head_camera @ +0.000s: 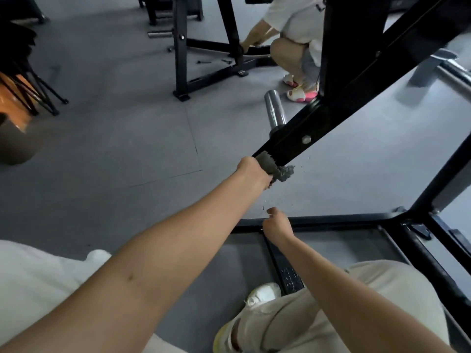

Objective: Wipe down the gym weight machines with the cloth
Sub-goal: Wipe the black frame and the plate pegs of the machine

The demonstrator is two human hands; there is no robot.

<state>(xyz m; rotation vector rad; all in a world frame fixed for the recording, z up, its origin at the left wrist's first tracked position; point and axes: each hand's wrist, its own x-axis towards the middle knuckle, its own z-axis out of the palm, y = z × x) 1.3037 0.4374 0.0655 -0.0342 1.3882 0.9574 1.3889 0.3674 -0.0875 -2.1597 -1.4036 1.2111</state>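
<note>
A grey cloth (274,167) is wrapped over the lower end of a slanted black steel beam (305,131) of a weight machine. My left hand (251,171) grips the cloth against that beam, arm stretched forward. My right hand (276,224) hangs lower and nearer, above the machine's black floor frame (331,219); its fingers are loosely curled and hold nothing. A chrome weight peg (274,108) sticks out beside the beam, just above the cloth.
Another person (293,42) crouches at a second black machine frame (182,59) further back. Folded black stands (30,80) and a dark round container (15,141) sit at the left. Grey rubber floor stretches between. My knee and white shoe (262,294) are at the bottom.
</note>
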